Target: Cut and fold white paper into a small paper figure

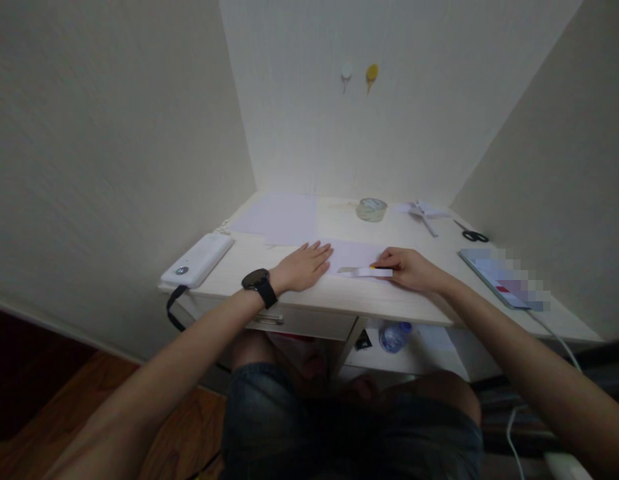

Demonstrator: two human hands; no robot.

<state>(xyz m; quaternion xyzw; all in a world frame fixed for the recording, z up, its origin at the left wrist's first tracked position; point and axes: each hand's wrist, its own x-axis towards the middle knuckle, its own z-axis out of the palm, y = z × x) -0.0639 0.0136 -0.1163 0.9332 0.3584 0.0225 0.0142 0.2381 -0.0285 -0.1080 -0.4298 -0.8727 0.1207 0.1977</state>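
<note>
My left hand (303, 267) lies flat, palm down and fingers together, on the left edge of a pale sheet of paper (353, 253) on the desk (309, 300). A black watch sits on that wrist. My right hand (408, 268) rests on the sheet's right side with its fingers closed on a small white strip-like object (372, 272); a bit of orange shows at the fingertips. What exactly that object is I cannot make out.
Further sheets (277, 217) lie at the back left. A roll of clear tape (371, 209), a white paper pinwheel (423, 213) and black scissors (473, 235) sit along the back. A white power bank (197, 260) lies at the left edge, a phone (494, 273) at the right. A water bottle (394, 335) is under the desk.
</note>
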